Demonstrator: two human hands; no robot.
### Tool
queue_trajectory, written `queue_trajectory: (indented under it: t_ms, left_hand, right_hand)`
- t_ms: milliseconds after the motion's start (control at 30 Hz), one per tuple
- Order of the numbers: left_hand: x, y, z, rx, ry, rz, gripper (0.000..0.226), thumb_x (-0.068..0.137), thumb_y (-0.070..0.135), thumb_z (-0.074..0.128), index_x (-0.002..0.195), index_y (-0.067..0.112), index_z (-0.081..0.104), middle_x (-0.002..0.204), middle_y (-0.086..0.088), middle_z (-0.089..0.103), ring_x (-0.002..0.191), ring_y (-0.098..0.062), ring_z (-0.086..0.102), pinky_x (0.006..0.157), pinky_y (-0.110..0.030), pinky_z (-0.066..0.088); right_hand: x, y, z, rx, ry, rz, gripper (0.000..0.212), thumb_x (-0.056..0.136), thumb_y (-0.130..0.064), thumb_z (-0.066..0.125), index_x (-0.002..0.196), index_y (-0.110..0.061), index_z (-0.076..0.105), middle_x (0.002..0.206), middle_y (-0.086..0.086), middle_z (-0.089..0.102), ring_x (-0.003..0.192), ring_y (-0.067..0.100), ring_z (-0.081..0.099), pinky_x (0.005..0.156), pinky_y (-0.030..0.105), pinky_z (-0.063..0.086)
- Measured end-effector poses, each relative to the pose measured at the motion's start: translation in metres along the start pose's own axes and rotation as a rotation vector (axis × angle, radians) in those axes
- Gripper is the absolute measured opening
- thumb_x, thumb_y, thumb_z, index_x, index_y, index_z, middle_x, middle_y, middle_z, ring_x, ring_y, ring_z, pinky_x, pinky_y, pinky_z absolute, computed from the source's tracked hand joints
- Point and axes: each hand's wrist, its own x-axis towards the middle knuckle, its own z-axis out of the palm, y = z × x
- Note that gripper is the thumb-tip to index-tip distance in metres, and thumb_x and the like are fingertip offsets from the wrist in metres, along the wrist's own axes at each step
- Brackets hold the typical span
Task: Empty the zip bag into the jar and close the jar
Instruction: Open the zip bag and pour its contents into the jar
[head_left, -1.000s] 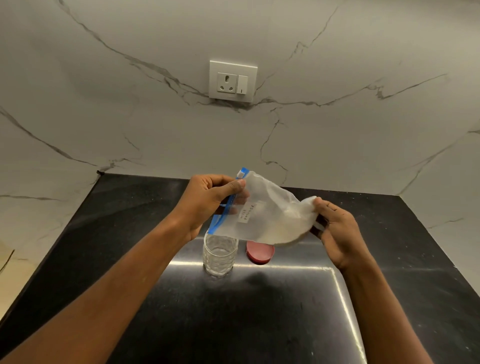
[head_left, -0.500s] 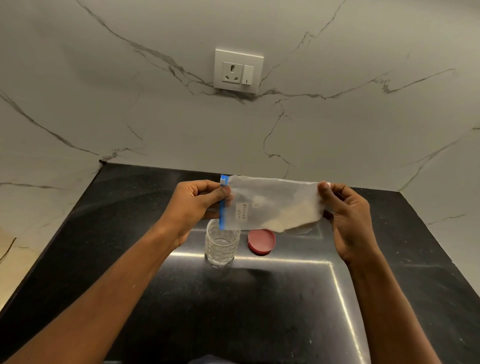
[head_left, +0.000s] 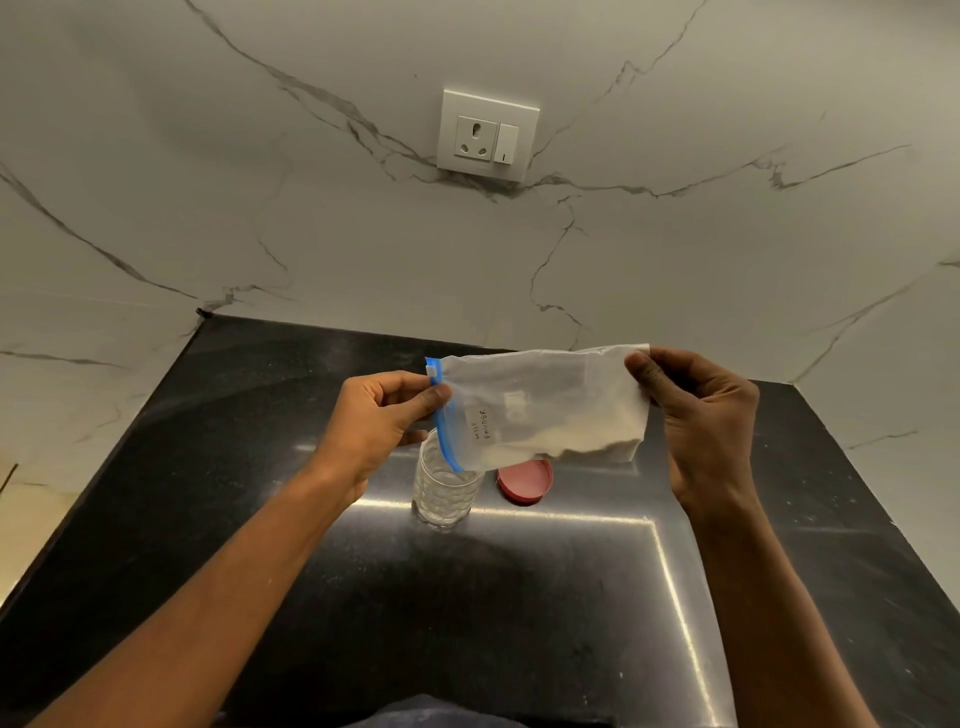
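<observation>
A clear zip bag (head_left: 540, 405) with a blue zip strip and a handwritten label hangs sideways above the counter, pale powder lying along its lower edge. My left hand (head_left: 374, 421) pinches the zip end. My right hand (head_left: 701, 410) grips the bag's bottom end. The zip end's lower corner sits right over the mouth of a clear dimpled glass jar (head_left: 444, 493), which stands upright and without its lid. The red lid (head_left: 524, 482) lies flat on the counter just right of the jar, partly hidden by the bag.
The black stone counter (head_left: 519, 623) reflects a bright light strip. Marble walls close it in at the back and both sides. A white socket with a switch (head_left: 488, 136) is on the back wall. Dark cloth shows at the bottom edge.
The bag went from slumped to stretched out level between both hands. My right hand rose and moved right, and the zip end now sits over the jar's mouth.
</observation>
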Motion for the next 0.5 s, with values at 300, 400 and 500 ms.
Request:
queue_trajectory:
  t_ms: [300,400,500]
  left_hand:
    - [0.001,-0.001,-0.001,0.008,0.03,0.036,0.02,0.087,0.023,0.078,0.107,0.025,0.079,0.102,0.005,0.083,0.095,-0.015,0.08,0.077,-0.028,0.066]
    - [0.003,-0.003,-0.002,0.015,0.05,0.039,0.02,0.093,0.014,0.076,0.111,0.021,0.078,0.106,0.002,0.082,0.096,-0.016,0.08,0.08,-0.031,0.066]
    - [0.003,-0.004,-0.005,-0.012,0.059,0.045,0.017,0.092,0.014,0.077,0.106,0.023,0.079,0.101,0.004,0.084,0.096,-0.016,0.081,0.078,-0.031,0.066]
  right_hand:
    - [-0.002,-0.013,0.006,-0.008,-0.033,-0.012,0.016,0.093,-0.014,0.075,0.105,-0.022,0.08,0.098,-0.006,0.082,0.094,0.009,0.076,0.082,0.02,0.059]
    - [-0.003,-0.019,0.011,0.006,-0.045,-0.054,0.018,0.089,-0.008,0.079,0.102,-0.021,0.081,0.096,-0.004,0.083,0.093,0.011,0.078,0.081,0.02,0.06]
    - [-0.002,-0.021,0.013,-0.017,-0.039,-0.082,0.019,0.087,-0.007,0.082,0.099,-0.022,0.083,0.094,-0.003,0.083,0.091,0.013,0.078,0.08,0.02,0.06]
